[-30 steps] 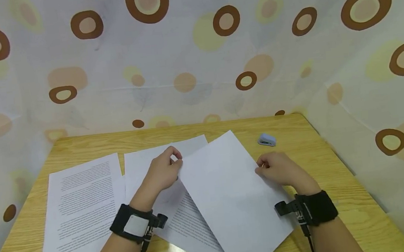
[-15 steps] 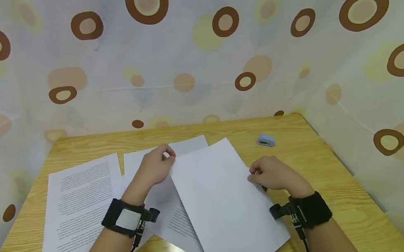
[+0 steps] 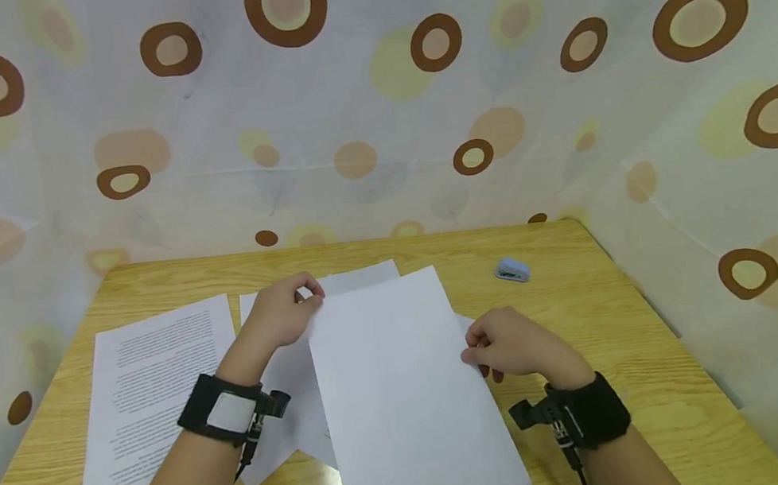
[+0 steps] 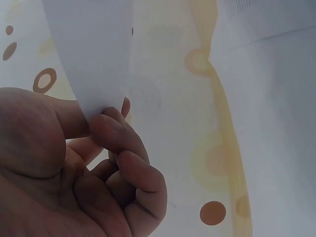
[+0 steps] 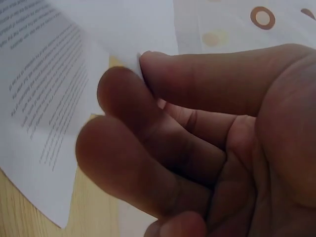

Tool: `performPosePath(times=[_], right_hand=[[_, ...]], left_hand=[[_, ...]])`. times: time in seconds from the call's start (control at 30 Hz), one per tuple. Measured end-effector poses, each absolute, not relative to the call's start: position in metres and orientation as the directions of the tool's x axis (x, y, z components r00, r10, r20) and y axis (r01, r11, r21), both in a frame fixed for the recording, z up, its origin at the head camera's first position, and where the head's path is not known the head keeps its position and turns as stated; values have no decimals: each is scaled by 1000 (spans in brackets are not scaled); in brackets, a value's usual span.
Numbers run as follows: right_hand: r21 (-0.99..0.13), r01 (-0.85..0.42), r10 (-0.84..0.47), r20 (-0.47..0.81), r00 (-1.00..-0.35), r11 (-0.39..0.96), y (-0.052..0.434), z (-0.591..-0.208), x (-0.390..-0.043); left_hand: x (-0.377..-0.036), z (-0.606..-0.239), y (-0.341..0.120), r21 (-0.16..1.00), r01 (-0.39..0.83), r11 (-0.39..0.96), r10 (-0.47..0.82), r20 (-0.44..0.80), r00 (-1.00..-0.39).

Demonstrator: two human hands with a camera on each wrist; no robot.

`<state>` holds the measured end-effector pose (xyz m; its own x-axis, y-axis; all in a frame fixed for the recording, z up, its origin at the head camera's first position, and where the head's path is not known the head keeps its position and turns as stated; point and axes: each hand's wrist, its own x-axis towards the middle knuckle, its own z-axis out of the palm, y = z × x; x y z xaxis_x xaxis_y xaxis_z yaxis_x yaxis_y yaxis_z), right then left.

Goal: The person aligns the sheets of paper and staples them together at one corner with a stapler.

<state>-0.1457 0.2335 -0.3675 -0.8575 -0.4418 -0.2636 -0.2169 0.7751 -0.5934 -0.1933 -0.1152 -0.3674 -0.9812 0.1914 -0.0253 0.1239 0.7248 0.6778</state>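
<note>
A blank white sheet of paper [image 3: 407, 400] is held up over the wooden table, tilted toward the head camera. My left hand [image 3: 285, 310] pinches its upper left corner between thumb and fingers, as the left wrist view also shows on the paper [image 4: 94, 54]. At its right edge my right hand [image 3: 516, 346] pinches the sheet between thumb and index finger [image 5: 118, 89]. Underneath lie other sheets [image 3: 282, 383], partly hidden by the held one. Printed text shows on a sheet [image 5: 44, 98] below in the right wrist view.
A printed page [image 3: 162, 404] lies on the left of the wooden table [image 3: 580, 277]. Toward the back right stands a small light-blue stapler [image 3: 511, 269]. A patterned curtain [image 3: 373, 100] with brown rings encloses the back and sides.
Both hands have moved left, carrying the blank sheet with them and turning it more upright. It now covers more of the printed sheet beneath. The page at left and the stapler stay put.
</note>
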Motion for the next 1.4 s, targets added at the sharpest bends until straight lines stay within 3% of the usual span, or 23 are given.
performPosePath(times=[1.4], right_hand=[[-530,-233,-448,-323,-833,815,196,-381,-130]], left_hand=[[-213,-381,-114,559,74,826,150,-93,-984]])
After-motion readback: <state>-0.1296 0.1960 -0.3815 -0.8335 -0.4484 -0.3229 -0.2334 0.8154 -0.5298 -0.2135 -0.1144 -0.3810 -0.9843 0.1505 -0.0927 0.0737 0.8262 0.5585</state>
